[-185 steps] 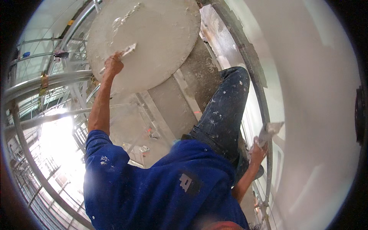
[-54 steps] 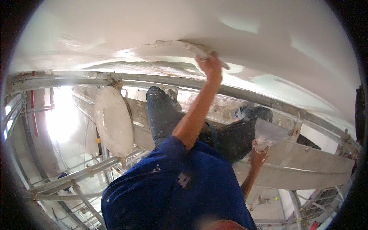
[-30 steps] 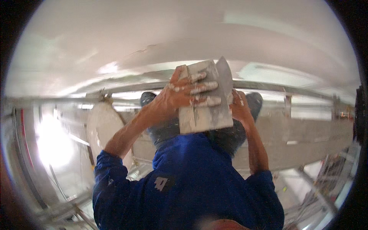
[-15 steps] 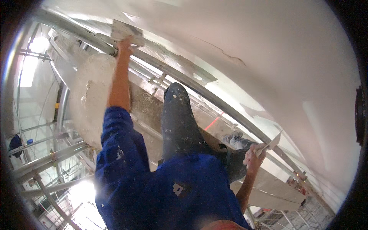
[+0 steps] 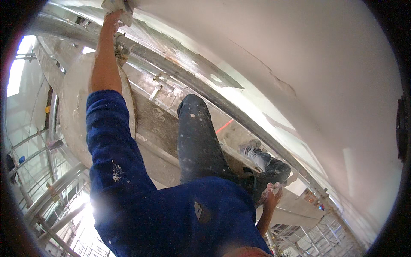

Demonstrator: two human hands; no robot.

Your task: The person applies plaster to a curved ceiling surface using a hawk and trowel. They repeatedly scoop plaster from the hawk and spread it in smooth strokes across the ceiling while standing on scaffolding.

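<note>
My left hand (image 5: 112,20) reaches far up at the upper left, its fingers closed round a plaster-smeared trowel (image 5: 125,16). The trowel's flat blade is up at the edge of the pale curved wall (image 5: 299,64). A damp grey-green plaster patch (image 5: 205,70) runs along the wall's lower part, below the trowel. Low on the right, beside my bent leg, my plaster-covered right hand (image 5: 270,193) is closed on a putty knife (image 5: 292,178), whose pale blade points toward the wall. The handle is mostly hidden by the fingers.
A large round pale board (image 5: 77,103) stands below my left arm. Scaffold tubes (image 5: 184,77) pass between me and the wall, with a clamp (image 5: 121,49) near my left wrist. Scaffold planks (image 5: 162,128) lie beneath my legs. A crack (image 5: 269,68) crosses the wall.
My left hand and the trowel have moved up and to the left along the wall. My right hand with the putty knife has dropped lower and slightly left.
</note>
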